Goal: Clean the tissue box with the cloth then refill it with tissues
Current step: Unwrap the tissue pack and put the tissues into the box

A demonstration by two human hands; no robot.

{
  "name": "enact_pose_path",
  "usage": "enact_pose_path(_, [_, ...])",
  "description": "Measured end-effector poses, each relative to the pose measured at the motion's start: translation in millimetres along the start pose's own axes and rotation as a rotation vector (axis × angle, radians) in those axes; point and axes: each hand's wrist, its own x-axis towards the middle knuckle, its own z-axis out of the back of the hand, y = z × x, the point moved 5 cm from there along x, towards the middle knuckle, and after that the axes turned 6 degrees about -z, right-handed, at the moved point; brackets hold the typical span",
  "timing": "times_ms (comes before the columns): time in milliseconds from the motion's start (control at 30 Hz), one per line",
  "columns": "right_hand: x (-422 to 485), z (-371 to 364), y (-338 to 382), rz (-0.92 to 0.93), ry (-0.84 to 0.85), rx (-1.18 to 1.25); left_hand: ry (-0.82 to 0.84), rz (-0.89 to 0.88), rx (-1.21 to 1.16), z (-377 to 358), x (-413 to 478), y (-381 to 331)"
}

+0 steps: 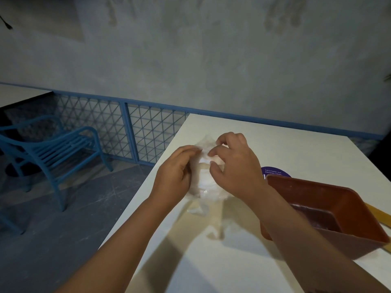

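A clear plastic pack of white tissues (204, 180) is held just above the white table (296, 144). My left hand (176, 174) grips the pack's left side. My right hand (234, 163) pinches the plastic at its top with curled fingers. To the right stands the open brown tissue box (330, 208), its dark inside showing; my right forearm crosses in front of its near left corner. No cloth is in view.
A round purple sticker (275, 172) lies on the table behind the box. A yellowish strip (378, 214) pokes out at the right edge. Left of the table are a blue metal chair (53, 149) and a blue lattice railing (131, 127).
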Motion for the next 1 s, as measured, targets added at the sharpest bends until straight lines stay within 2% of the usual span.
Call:
enact_pose_path(167, [2,-6,-8,-0.129,0.163,-0.011,0.026,0.119,-0.163,-3,4,6])
enact_pose_path(400, [19,-1,-17,-0.176,0.239,-0.088,0.018,0.208,-0.226,-1,10,2])
enact_pose_path(667, [30,2,-21,-0.211,0.340,0.009,0.001,0.304,-0.392,1,19,9])
enact_pose_path(1000, [36,-2,-26,-0.229,0.313,0.064,0.023,0.321,-0.399,1,20,11])
